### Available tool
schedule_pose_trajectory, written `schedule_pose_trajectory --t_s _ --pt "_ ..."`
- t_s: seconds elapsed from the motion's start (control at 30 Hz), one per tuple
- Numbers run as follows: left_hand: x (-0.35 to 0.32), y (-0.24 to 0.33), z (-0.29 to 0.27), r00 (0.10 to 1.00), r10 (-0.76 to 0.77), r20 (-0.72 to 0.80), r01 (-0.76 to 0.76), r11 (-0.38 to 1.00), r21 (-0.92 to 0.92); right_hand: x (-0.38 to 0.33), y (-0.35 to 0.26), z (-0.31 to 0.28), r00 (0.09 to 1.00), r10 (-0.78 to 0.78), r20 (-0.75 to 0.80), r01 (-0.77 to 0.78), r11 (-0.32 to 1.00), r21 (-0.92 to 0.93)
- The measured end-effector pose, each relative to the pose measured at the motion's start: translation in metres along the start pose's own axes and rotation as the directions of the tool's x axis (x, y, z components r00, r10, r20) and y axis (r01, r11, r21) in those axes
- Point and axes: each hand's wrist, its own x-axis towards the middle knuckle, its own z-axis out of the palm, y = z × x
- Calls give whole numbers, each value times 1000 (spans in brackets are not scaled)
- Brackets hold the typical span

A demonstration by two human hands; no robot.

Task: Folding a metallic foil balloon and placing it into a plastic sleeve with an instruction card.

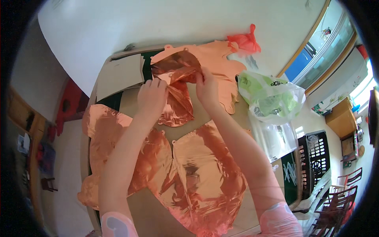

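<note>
Both my hands hold a crumpled copper foil balloon (179, 106), flat and not inflated, over the middle of the table. My left hand (152, 96) is closed on its left edge, with the fingertips curled over the foil. At its upper right edge, my right hand (207, 87) pinches the film between thumb and fingers. Closer to me lies a large shiny copper foil balloon (209, 173), flat, with part of it under my forearms. Beyond my right hand spreads a matte peach foil sheet (221, 59) with a wavy outline.
Cardboard sheets (120, 75) lie at the table's far left. Towards the right are a red plastic bag (246, 41), a white and green plastic bag (270, 94) and a clear plastic packet (274, 140). A black plastic crate (316, 158) stands beside the table, near wooden chairs (335, 205).
</note>
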Motion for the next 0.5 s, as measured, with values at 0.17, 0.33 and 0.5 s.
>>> schedule_pose_trajectory --t_s 0.17,0.33,0.5 --pt "-11 28 -2 758 483 -438 -519 854 44 -2 3 4 986 -135 98 139 989 -45" --pt "1 22 33 933 43 357 -35 999 -27 1 -5 -5 992 -94 85 98 994 -42" --pt "29 -7 89 999 -29 -33 20 973 -230 10 -11 -6 961 -262 86 266 964 -29"
